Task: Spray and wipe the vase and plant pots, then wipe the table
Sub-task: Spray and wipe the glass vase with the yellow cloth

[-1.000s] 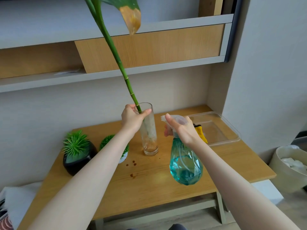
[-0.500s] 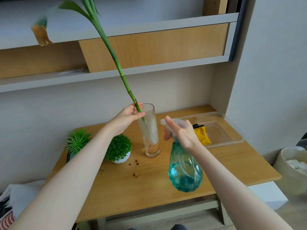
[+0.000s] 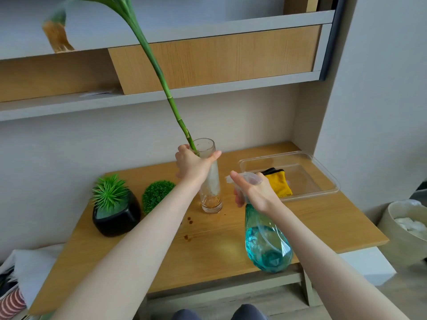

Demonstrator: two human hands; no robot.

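A tall clear glass vase (image 3: 210,192) with brown residue at its bottom stands on the wooden table (image 3: 219,241). A long green stem (image 3: 161,82) leans out of it up to the left. My left hand (image 3: 193,166) grips the vase near its rim, thumb on the right side. My right hand (image 3: 254,190) holds the head of a teal spray bottle (image 3: 265,245) above the table's front, nozzle towards the vase. A black pot (image 3: 116,215) with a spiky plant and a round green plant (image 3: 156,195) stand at the left.
A clear plastic tray (image 3: 323,179) at the back right holds a yellow cloth (image 3: 280,183). Brown drops (image 3: 188,227) stain the tabletop. Shelves hang above. A beige bin (image 3: 402,229) stands right of the table. Fabric (image 3: 13,282) lies at the lower left.
My left hand has gone from pinching the stem at the rim to gripping the vase's upper part. The stem's leaf has swung from right to left. The spray bottle has stayed nearly in place.
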